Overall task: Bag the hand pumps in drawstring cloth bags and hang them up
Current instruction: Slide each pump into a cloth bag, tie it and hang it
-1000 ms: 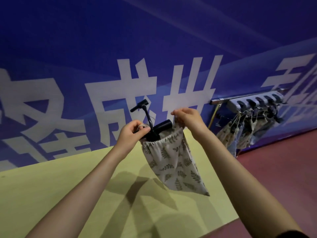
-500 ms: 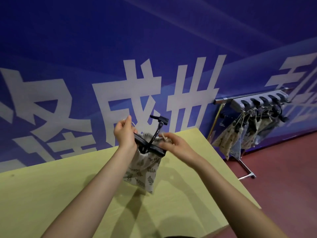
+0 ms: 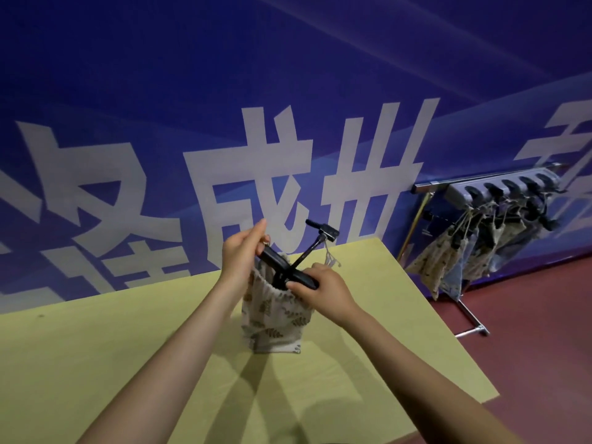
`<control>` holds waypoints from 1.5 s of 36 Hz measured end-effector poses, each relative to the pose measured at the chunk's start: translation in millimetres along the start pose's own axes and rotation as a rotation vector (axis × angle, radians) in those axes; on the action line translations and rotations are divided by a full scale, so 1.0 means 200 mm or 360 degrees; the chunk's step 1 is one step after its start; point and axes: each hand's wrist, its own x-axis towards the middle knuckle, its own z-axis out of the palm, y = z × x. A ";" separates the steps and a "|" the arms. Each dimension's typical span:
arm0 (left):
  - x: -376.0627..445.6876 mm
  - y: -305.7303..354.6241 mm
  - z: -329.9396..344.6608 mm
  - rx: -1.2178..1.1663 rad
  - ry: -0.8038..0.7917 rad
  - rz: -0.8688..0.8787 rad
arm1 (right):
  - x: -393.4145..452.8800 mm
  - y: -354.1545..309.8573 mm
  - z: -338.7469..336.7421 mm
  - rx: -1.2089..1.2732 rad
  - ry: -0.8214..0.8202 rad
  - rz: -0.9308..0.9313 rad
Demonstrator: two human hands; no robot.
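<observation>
Standing upright on the yellow-green rectangular tabletop (image 3: 134, 363), the cream drawstring cloth bag with a leaf print (image 3: 275, 318) sits near the far edge, its base on the surface. The black hand pump (image 3: 288, 270) is partly inside the bag; its barrel lies across the gathered mouth and its thin rod slants up to the right, ending in a black T-handle clear of the fabric. Your left hand (image 3: 242, 251) grips the far-left end of the barrel at the bag's rim, fingers curled round it. Your right hand (image 3: 320, 286) pinches the near-right end of the barrel against the rim; whether it also catches cloth cannot be told. A loose cord (image 3: 330, 256) hangs just beyond that hand. At far right, a metal floor rack with a grey hook bar (image 3: 499, 190) carries several filled printed cloth bags (image 3: 448, 257), before the blue wall banner with white characters (image 3: 256, 91).
</observation>
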 end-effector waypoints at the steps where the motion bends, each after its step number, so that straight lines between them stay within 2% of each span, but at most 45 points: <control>1: 0.00 0.02 -0.02 0.0096 -0.0102 0.0060 | 0.02 0.00 -0.03 0.0000 -0.0024 -0.0015; 10: -0.01 0.07 -0.10 0.0631 -0.0720 0.0438 | 0.16 -0.01 -0.22 0.0006 -0.0419 -0.0078; 14: 0.02 0.01 -0.06 0.0776 -0.0763 0.0541 | 0.18 -0.03 -0.20 0.0145 -0.0506 -0.0057; 17: 0.04 -0.07 -0.08 0.0753 -0.0760 0.0419 | 0.19 0.00 -0.20 0.0399 -0.0456 0.0051; 22: 0.05 -0.10 -0.09 0.0901 -0.0671 0.0360 | 0.21 0.02 -0.21 0.0830 -0.0645 0.0278; 24: 0.05 -0.11 -0.09 0.0909 -0.0593 0.0383 | 0.23 0.03 -0.20 0.0976 -0.0535 0.0374; 28: 0.06 -0.14 -0.08 0.0895 -0.0458 0.0418 | 0.28 0.07 -0.23 0.1685 -0.0122 0.0664; 29: 0.07 -0.15 -0.08 0.0883 -0.0434 0.0416 | 0.29 0.08 -0.25 0.1735 -0.0029 0.0672; 31: 0.06 -0.16 -0.08 0.0856 -0.0413 0.0421 | 0.30 0.07 -0.27 0.1586 0.0052 0.0591; 33: 0.04 -0.15 -0.06 0.0794 -0.0443 0.0445 | 0.32 0.04 -0.28 0.1354 0.0000 0.0496; 36: 0.00 -0.15 -0.02 0.0726 -0.0470 0.0500 | 0.32 0.00 -0.28 0.0771 -0.0037 0.0355; 39: -0.02 -0.19 0.01 0.0731 -0.0415 0.0513 | 0.29 -0.02 -0.28 0.0120 0.0088 0.0149; 41: -0.03 -0.21 0.03 0.0718 -0.0387 0.0507 | 0.25 -0.02 -0.26 -0.0124 0.0156 0.0068; 44: -0.07 -0.23 0.07 0.0714 -0.0390 0.0575 | 0.19 0.01 -0.25 -0.0321 0.0352 0.0015; 48: -0.09 -0.23 0.10 0.0719 -0.0356 0.0621 | 0.12 0.05 -0.27 -0.0318 0.0609 0.0071; 54: -0.11 -0.21 0.15 0.0679 -0.0401 0.0568 | 0.01 0.04 -0.29 -0.0352 0.0532 0.0069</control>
